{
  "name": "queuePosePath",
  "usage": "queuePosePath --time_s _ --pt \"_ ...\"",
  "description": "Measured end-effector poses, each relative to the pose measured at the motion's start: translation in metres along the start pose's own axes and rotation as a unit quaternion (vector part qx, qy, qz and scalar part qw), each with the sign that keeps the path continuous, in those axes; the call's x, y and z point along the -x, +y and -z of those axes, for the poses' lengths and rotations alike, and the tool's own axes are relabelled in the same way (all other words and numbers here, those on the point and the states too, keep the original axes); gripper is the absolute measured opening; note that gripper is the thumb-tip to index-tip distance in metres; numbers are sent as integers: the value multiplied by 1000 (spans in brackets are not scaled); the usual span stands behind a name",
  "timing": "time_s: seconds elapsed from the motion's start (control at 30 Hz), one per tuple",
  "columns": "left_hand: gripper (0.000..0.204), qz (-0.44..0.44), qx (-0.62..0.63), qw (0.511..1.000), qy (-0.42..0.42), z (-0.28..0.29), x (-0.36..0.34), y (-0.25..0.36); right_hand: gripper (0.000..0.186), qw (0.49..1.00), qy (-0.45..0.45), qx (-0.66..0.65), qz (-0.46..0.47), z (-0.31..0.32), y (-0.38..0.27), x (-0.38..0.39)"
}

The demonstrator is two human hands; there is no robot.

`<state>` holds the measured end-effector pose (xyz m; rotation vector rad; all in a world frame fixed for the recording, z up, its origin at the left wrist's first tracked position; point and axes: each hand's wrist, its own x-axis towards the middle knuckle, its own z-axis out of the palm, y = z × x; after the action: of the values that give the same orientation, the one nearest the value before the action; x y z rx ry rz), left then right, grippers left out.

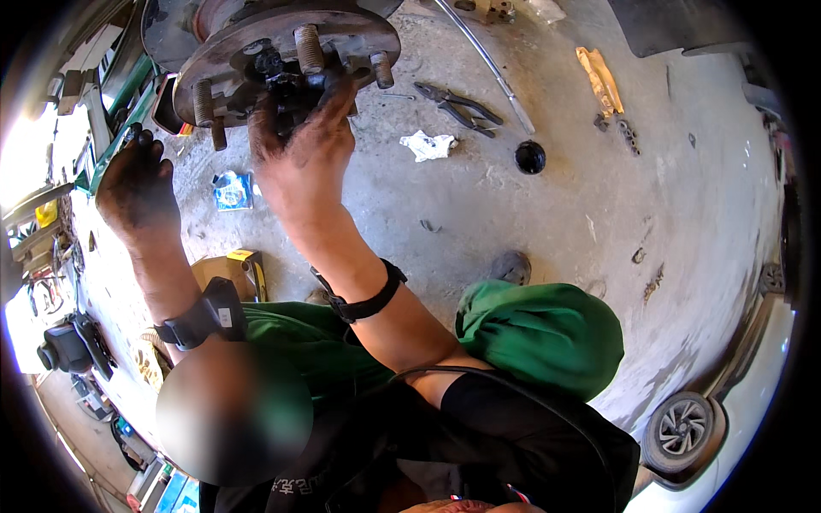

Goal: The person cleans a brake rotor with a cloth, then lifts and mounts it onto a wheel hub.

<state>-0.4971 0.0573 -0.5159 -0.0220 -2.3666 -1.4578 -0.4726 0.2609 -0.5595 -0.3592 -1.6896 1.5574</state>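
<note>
A rusty wheel hub [368,38] with threaded studs stands at the top, its centre coated in black grease. My right hand [308,145], blackened with grease, reaches up to it, thumb and fingers closed around a dark greasy part [286,81] at the hub's centre. The exact kind of that part is hidden by grease and fingers. To the left of the hub, my left hand [138,184] is raised with its black, greasy fingers curled. Something small and dark seems to be at its fingertips, too unclear to name.
On the concrete floor lie pliers [457,107], a long metal bar [487,60], a round black cap [530,157], a crumpled white wad [428,146], a blue packet [232,191] and an orange-yellow wrapper [600,81]. A cardboard box [218,270] sits near my left forearm. A car wheel [680,432] shows lower right.
</note>
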Motion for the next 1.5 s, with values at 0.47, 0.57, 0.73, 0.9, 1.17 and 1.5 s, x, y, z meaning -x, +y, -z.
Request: queuePosePath --time_s 0.47,0.57,0.73,0.9,1.17,1.5 --pt "26 226 312 916 110 -20 -5 26 32 998 -20 49 18 -3 -4 -8" --pt "26 208 297 926 105 -20 -2 26 35 998 -32 45 21 -1 -1 -6" --pt "28 215 332 915 82 -18 -1 27 29 991 -63 115 38 4 -5 -8" --pt "18 238 294 918 119 -35 2 42 27 996 -49 66 37 2 1 -12" --pt "17 217 254 937 101 -28 -1 25 54 974 -118 178 70 12 2 -9" --pt "13 278 331 894 115 -35 -11 24 65 986 -121 98 61 13 -6 -15"
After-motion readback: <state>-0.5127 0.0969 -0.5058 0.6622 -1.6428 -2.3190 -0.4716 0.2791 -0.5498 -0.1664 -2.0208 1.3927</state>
